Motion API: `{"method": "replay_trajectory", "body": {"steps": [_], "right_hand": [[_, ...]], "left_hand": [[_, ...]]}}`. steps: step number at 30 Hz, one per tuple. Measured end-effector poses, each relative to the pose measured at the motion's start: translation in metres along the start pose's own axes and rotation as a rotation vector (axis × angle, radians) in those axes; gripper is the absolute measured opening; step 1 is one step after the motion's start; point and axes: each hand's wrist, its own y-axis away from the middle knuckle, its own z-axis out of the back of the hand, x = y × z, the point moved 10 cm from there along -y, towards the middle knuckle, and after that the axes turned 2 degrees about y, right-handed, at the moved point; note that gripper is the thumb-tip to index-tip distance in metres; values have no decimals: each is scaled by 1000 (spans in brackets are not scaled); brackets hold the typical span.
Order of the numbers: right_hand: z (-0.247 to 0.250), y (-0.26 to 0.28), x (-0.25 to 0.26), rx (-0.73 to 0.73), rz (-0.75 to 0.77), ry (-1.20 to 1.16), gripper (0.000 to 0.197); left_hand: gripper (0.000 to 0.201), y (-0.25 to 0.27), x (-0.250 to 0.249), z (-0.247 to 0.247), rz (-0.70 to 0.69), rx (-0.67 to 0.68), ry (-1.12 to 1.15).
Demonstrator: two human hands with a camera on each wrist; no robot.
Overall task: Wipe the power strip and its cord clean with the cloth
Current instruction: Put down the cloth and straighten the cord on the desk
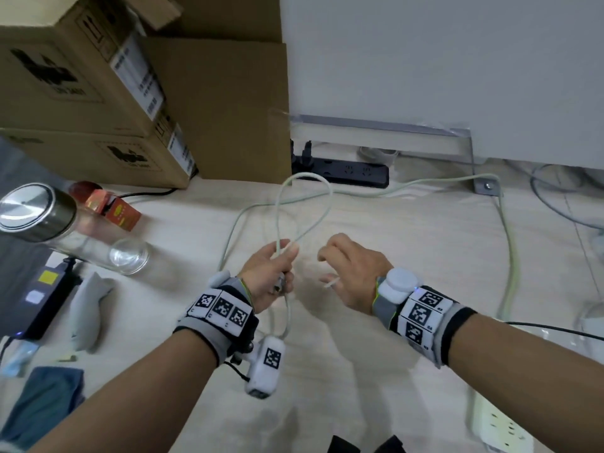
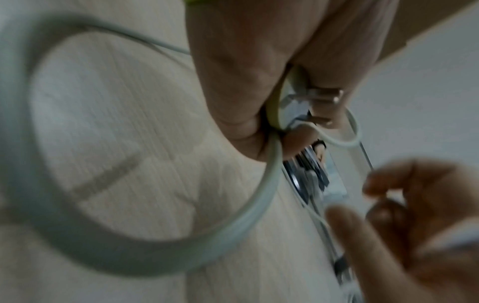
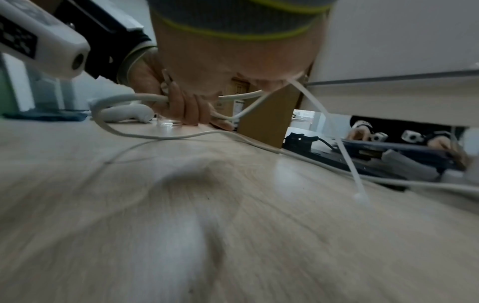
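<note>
My left hand [image 1: 277,263] grips a folded loop of the white cord [image 1: 313,223] together with its plug, above the pale wooden desk. The plug's metal prongs [image 2: 326,96] stick out past the fingers. From the loop the cord [image 2: 267,196] runs along the back of the desk and down the right side to the white power strip [image 1: 500,426] at the bottom right edge. My right hand [image 1: 330,259] hovers just right of the left, pinching a thin white cable tie [image 3: 334,131]. A grey cloth [image 1: 88,308] and a blue cloth [image 1: 42,403] lie at the left, untouched.
Stacked cardboard boxes [image 1: 98,93] fill the back left. A steel-capped glass bottle [image 1: 36,210], a small glass [image 1: 129,256] and a red box [image 1: 114,207] stand at the left. A black power strip [image 1: 353,173] lies under the white panel at the back.
</note>
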Motion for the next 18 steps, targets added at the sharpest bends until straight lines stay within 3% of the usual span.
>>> {"method": "replay_trajectory", "body": {"steps": [2, 5, 8, 11, 15, 18], "right_hand": [[-2, 0, 1, 44, -18, -56, 39], [-33, 1, 20, 319, -84, -83, 59], [-61, -2, 41, 432, -183, -208, 61], [-80, -7, 30, 400, -323, -326, 25], [-76, -12, -10, 220, -558, -533, 18], [-69, -15, -34, 132, -652, -584, 15]], "left_hand": [[9, -3, -8, 28, -17, -147, 135], [17, 1, -10, 50, -3, -319, 383], [15, 10, -6, 50, 1, -388, 537], [17, 14, 5, 45, 73, -399, 538], [23, 16, 19, 51, 160, -431, 446], [31, 19, 32, 43, 198, -398, 350]]}}
